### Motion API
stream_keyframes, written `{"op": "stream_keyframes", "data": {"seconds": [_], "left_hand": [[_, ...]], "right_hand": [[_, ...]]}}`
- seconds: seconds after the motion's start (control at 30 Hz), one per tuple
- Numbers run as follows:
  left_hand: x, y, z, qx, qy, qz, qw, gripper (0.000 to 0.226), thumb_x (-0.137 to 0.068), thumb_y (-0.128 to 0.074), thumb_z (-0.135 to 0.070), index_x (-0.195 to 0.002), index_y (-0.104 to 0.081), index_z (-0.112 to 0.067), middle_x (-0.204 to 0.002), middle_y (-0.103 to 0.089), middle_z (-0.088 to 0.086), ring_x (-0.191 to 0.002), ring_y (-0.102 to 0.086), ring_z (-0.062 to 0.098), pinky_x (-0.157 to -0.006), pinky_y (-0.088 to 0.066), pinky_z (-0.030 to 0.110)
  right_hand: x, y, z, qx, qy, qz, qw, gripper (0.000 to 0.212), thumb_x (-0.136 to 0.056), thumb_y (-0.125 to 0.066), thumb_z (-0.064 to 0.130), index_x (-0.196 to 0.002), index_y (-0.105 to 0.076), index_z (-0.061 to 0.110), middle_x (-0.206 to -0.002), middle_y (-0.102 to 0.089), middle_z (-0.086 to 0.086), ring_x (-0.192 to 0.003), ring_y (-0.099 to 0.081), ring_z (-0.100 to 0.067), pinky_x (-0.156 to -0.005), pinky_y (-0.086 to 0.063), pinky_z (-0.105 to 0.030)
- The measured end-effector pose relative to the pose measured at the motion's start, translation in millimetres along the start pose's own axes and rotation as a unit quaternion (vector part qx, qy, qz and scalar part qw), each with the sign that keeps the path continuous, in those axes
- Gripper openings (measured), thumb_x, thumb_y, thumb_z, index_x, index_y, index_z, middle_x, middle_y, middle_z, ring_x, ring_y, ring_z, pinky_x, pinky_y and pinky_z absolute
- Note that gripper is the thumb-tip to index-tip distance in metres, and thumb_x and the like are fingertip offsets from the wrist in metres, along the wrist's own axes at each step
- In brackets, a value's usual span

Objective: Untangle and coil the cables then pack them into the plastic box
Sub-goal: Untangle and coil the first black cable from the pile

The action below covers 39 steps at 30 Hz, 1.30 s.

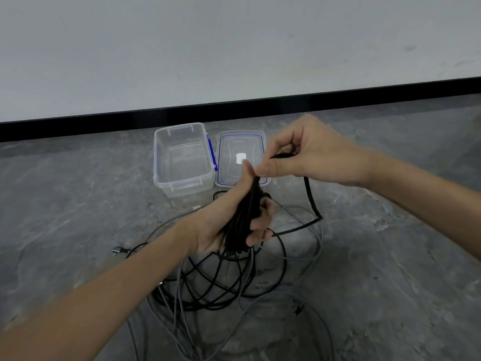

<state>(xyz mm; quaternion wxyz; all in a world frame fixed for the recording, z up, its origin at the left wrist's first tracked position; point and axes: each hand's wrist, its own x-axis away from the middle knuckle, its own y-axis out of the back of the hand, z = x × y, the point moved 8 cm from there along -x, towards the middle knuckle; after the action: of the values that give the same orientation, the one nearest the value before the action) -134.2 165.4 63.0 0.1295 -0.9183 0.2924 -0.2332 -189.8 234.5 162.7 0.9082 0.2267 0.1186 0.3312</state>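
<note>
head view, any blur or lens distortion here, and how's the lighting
Head view: soft, even light, no hard shadows on the floor; the skirting runs tilted but straight; the left hand and its black cable bundle are smeared, strands hard to separate; the left forearm softens and swells toward the corner, wide-angle stretch; the plastic box stays fairly sharp.

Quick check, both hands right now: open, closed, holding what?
Left hand: closed, gripping the bundled black cable coil.
Right hand: closed, pinching the free black cable strand that leads to the coil.
</note>
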Motion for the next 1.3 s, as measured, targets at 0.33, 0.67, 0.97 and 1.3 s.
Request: {"op": "stream_keyframes", "data": {"seconds": [0.33,0.67,0.97,1.3], "left_hand": [[8,-42,-15,0.229,0.017,0.236,0.944,0.021,-0.083,-0.062,-0.024,-0.071,-0.052,-0.011,-0.043,-0.050,-0.002,-0.032,-0.044,0.013,-0.064,-0.050,0.022],[10,-34,-57,0.332,-0.079,0.205,0.917,0.017,-0.082,-0.055,-0.014,-0.067,-0.048,-0.010,-0.043,-0.040,0.005,-0.037,-0.032,0.018,-0.069,-0.047,0.024],[1,17,-72,0.363,-0.232,-0.064,0.900,0.021,-0.077,-0.054,-0.020,-0.066,-0.037,-0.018,-0.047,-0.036,-0.007,-0.039,-0.036,0.008,-0.065,-0.046,0.019],[3,65,-62,0.308,-0.253,-0.237,0.886,0.032,-0.092,-0.053,-0.021,-0.062,-0.042,-0.016,-0.050,-0.038,-0.004,-0.043,-0.037,0.010,-0.066,-0.050,0.021]], "right_hand": [[-8,-1,-39,-0.170,-0.044,-0.008,0.984,0.021,-0.067,-0.075,0.033,-0.071,-0.065,0.014,-0.055,-0.044,-0.003,-0.050,-0.027,-0.011,-0.047,-0.021,-0.022],[7,-47,-85,-0.226,-0.128,-0.075,0.963,0.034,-0.102,-0.036,0.010,-0.095,-0.052,-0.018,-0.069,-0.048,-0.027,-0.054,-0.035,-0.036,-0.049,-0.026,-0.027],[22,-73,-93,0.041,-0.094,-0.076,0.992,0.045,-0.104,-0.030,0.035,-0.073,-0.051,0.012,-0.051,-0.044,0.012,-0.050,-0.039,-0.004,-0.057,-0.030,-0.023],[42,-118,-124,-0.156,-0.219,0.014,0.963,0.027,-0.102,-0.043,0.019,-0.084,-0.060,0.010,-0.053,-0.049,0.006,-0.051,-0.049,-0.009,-0.063,-0.044,-0.025]]}}
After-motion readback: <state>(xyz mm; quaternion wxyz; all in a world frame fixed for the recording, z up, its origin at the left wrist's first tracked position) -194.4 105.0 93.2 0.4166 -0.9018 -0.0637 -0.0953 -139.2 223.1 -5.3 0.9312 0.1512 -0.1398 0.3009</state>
